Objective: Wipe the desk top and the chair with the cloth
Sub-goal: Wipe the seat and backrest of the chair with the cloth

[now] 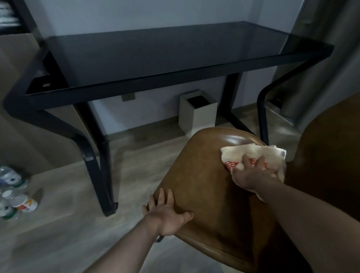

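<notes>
A person's right hand (256,174) presses flat, fingers spread, on a cream cloth (251,156) with red print, near the far edge of a brown chair (205,172) seat. The left hand (167,214) rests open on the seat's left edge. Beyond both hands stands the dark desk (162,53); bare floor (56,232) lies left of the left hand.

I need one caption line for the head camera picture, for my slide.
Right hand presses the cloth on the brown chair while the left hand steadies its edge.
</notes>
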A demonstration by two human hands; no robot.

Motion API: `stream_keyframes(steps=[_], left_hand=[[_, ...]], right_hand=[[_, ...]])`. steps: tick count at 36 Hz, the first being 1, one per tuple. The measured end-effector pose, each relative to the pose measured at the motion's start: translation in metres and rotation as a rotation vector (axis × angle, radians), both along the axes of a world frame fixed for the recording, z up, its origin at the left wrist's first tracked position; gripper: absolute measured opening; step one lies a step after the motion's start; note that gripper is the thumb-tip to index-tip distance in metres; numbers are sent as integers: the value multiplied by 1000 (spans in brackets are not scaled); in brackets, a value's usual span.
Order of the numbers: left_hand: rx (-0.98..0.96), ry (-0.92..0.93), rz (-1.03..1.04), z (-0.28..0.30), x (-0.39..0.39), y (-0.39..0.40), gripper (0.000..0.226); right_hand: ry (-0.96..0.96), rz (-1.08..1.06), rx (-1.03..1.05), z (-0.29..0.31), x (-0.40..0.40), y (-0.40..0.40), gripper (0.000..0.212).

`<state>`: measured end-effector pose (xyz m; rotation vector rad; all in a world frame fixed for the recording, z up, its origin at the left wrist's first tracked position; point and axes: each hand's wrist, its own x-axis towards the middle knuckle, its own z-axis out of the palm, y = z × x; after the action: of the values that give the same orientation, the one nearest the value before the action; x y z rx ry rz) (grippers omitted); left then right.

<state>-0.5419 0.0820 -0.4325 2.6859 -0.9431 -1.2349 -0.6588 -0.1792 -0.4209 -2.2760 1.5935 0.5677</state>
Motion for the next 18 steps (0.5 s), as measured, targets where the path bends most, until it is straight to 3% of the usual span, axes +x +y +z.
stream_keyframes(steps=[11, 18], left_hand=[[24, -16, 12, 13, -9, 4, 110], [9, -27, 49, 20, -17, 8, 110]], right_hand=[[163, 40, 156, 13, -36, 60, 96], [141, 102, 210, 19, -60, 132, 90]])
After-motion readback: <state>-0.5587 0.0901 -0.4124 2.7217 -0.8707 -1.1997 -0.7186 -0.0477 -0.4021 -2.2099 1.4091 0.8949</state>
